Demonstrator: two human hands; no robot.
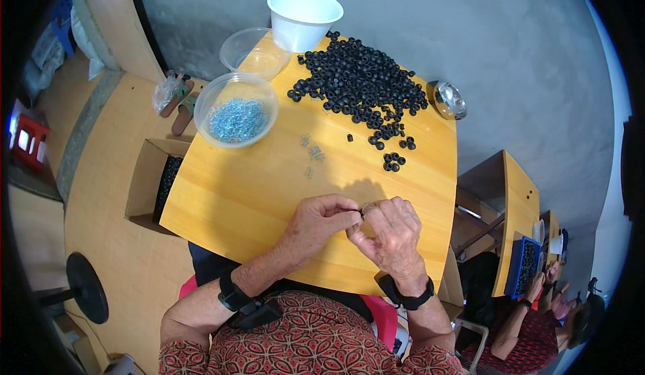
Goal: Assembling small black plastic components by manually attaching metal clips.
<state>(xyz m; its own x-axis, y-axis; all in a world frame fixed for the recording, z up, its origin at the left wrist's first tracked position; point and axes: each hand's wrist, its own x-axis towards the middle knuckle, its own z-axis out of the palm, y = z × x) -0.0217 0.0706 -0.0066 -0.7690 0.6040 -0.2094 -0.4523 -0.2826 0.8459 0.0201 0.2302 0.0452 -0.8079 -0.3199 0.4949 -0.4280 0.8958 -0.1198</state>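
Observation:
Over the near part of the yellow wooden table point(222, 194), my two hands meet at the fingertips. My left hand point(312, 227) is closed in a pinch on a small dark piece point(361, 213), mostly hidden by the fingers. Curled against it, my right hand point(395, 235) has its fingers closed at the same spot; what they grip is hidden. Farther off lies a heap of small black ring-shaped parts point(363, 76), with a little cluster of black parts point(394, 162) nearer me. Several tiny clear pieces point(314, 152) lie mid-table.
At the far left stand a clear bowl of small bluish pieces point(237, 120), another clear bowl point(250, 56) and a white tub point(304, 19). A shiny metal bowl point(449, 100) sits at the right edge. A cardboard box point(142, 180) is left, below. Another person point(514, 335) works at right.

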